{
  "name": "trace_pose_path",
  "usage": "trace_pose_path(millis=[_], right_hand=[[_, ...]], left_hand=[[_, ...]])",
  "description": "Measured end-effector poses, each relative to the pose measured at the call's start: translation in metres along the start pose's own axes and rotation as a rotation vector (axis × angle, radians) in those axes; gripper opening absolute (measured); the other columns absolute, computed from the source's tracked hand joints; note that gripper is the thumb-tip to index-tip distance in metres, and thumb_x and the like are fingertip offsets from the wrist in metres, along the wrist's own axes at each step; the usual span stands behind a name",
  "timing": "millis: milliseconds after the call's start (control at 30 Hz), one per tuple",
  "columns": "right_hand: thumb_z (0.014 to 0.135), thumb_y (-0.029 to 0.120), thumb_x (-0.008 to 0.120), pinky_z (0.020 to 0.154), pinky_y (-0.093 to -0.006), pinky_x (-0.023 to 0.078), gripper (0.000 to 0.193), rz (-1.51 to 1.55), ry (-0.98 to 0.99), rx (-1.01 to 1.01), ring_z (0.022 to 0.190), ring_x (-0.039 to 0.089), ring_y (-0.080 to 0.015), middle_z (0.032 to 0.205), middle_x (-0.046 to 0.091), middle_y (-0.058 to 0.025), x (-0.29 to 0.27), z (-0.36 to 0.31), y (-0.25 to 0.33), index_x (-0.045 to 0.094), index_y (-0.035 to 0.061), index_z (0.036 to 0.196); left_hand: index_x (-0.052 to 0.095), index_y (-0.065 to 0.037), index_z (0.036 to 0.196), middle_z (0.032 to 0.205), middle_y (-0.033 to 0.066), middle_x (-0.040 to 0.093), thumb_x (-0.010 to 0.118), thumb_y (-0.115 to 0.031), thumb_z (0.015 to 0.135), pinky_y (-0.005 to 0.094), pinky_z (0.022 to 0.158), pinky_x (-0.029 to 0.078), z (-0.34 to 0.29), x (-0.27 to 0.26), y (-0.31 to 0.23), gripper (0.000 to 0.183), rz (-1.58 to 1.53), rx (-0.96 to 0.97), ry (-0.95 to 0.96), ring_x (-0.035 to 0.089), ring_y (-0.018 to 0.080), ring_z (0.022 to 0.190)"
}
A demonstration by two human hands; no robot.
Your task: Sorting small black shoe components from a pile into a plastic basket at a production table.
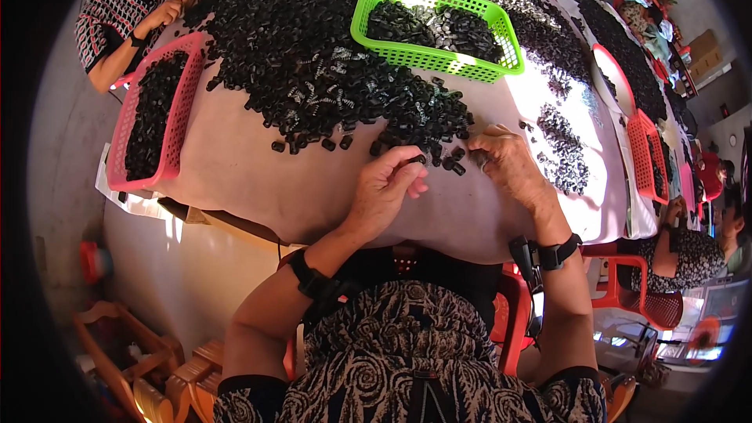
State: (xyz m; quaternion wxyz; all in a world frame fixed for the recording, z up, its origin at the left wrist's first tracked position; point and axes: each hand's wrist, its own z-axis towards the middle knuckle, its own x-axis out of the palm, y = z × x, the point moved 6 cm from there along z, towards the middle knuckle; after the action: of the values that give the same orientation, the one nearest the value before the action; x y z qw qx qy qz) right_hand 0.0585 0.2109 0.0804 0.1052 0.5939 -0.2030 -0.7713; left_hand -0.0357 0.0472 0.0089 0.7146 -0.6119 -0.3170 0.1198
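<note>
My left hand is closed above the near edge of the table, thumb and forefinger pinching a small black plastic part. To its right, my right hand has its fingers curled together at the edge of the pile; whatever they hold is hidden. Between the hands lie a few loose black parts. Just beyond them spreads a big heap of small black plastic parts, with shiny metal springs scattered over it.
A green basket of black pieces stands beyond the heap. At the left edge is a pink basket of similar parts; a red basket sits on the right. A co-worker's hands are at the far left; other people sit along the right.
</note>
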Motion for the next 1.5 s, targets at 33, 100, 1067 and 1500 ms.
trace_pose_path(millis=[33, 100, 1067, 1500], right_hand=[[0.064, -0.012, 0.062, 0.073, -0.0384, 0.049, 0.026, 0.002, 0.001, -0.002, 0.083, 0.058, -0.0311, 0.080, 0.059, -0.0114, 0.001, 0.002, -0.001, 0.064, 0.0021, 0.086], [0.063, -0.012, 0.062, 0.071, -0.0392, 0.050, 0.026, 0.002, 0.055, 0.019, 0.082, 0.059, -0.0324, 0.083, 0.059, -0.0122, 0.003, 0.005, -0.005, 0.064, 0.0015, 0.085], [0.065, -0.011, 0.055, 0.067, -0.0389, 0.049, 0.029, 0.052, -0.054, 0.168, 0.079, 0.061, -0.0354, 0.090, 0.059, -0.0162, 0.008, 0.012, -0.020, 0.061, -0.0027, 0.092], [0.071, -0.014, 0.056, 0.063, -0.0284, 0.048, 0.020, 0.184, -0.060, 0.180, 0.069, 0.059, -0.0188, 0.082, 0.059, -0.0113, 0.011, 0.011, -0.021, 0.059, -0.0032, 0.087]], left_hand=[[0.058, 0.000, 0.113, 0.088, 0.0062, 0.064, 0.051, -0.008, 0.096, 0.0232, 0.065, 0.051, 0.000, 0.000, 0.000, 0.019, 0.002, 0.000, -0.002, 0.063, 0.0114, 0.074], [0.058, -0.001, 0.113, 0.088, 0.0061, 0.064, 0.051, -0.008, 0.096, 0.0229, 0.065, 0.051, -0.001, 0.000, 0.001, 0.019, 0.030, 0.003, -0.005, 0.063, 0.0111, 0.074], [0.057, -0.002, 0.114, 0.088, 0.0059, 0.064, 0.052, -0.010, 0.096, 0.0229, 0.064, 0.050, -0.002, 0.002, 0.001, 0.020, 0.063, 0.009, 0.005, 0.063, 0.0108, 0.074], [0.057, -0.002, 0.114, 0.088, 0.0061, 0.064, 0.052, -0.010, 0.096, 0.0233, 0.065, 0.050, -0.003, 0.002, 0.000, 0.020, 0.079, 0.011, 0.010, 0.063, 0.0109, 0.074]])
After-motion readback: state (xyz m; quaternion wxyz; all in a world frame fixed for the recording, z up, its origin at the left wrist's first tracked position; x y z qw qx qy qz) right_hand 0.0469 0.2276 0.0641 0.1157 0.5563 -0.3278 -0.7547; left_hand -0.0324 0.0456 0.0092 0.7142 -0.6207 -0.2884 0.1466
